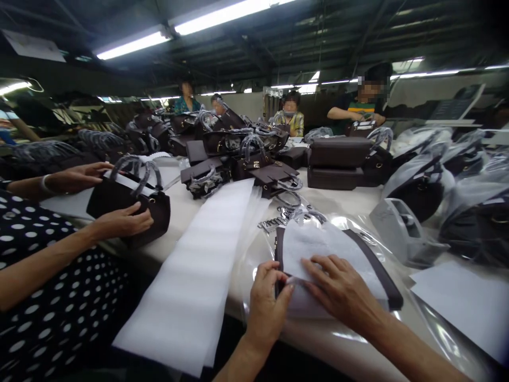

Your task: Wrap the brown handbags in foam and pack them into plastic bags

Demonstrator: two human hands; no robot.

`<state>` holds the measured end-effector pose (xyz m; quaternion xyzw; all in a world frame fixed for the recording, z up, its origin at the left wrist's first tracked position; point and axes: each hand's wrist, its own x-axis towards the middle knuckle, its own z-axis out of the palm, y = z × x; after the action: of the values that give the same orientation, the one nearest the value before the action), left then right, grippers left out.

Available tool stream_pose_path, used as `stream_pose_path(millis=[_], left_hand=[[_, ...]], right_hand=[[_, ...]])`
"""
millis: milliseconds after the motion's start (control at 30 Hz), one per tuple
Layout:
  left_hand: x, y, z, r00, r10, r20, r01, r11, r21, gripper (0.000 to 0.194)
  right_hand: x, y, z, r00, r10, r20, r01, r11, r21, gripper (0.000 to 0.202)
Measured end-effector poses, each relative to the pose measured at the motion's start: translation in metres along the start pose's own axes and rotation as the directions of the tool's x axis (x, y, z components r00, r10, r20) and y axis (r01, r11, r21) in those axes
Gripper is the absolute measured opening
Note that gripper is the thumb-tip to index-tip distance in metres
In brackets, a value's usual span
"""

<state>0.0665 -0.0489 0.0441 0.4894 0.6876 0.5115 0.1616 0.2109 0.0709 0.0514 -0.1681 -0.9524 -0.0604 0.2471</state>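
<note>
A dark brown handbag (377, 268) lies flat on the table in front of me, its front covered by a white foam sheet (318, 244). My left hand (268, 302) pinches the bag's near left corner together with the sheet's edge. My right hand (338, 289) rests flat on the lower part of the sheet, fingers spread and pointing left. The bag's wrapped handles (292, 209) stick out at its far end. Clear plastic (350, 334) lies under the bag.
A stack of long white foam strips (207, 265) runs along the table to my left. A co-worker in a polka-dot top holds a brown bag (127, 204) at left. Many brown bags (338, 162) crowd the table's far side, bagged ones (469, 212) at right. A tape dispenser (401, 228) stands beside white paper (465, 302).
</note>
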Motion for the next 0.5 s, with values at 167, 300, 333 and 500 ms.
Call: stream_pose_path(millis=[167,300,333,500], left_hand=[[0.010,0.004,0.005,0.991,-0.134,-0.026,0.132,0.988,-0.079,0.003],[0.029,-0.001,0.005,0.960,-0.265,0.087,0.277,0.940,-0.199,0.008],[0.033,-0.002,0.004,0.954,-0.283,0.100,0.298,0.932,-0.207,0.008],[0.037,-0.002,0.005,0.935,-0.354,0.029,0.353,0.917,-0.187,0.001]], right_hand=[[0.003,-0.001,0.014,0.989,-0.130,-0.075,0.139,0.980,0.143,0.034],[-0.004,-0.005,0.013,0.975,-0.128,-0.182,0.181,0.931,0.316,0.048],[-0.004,-0.006,0.013,0.975,-0.087,-0.204,0.149,0.939,0.311,0.051],[-0.003,0.003,0.043,0.971,0.017,-0.237,0.026,0.984,0.176,0.048]])
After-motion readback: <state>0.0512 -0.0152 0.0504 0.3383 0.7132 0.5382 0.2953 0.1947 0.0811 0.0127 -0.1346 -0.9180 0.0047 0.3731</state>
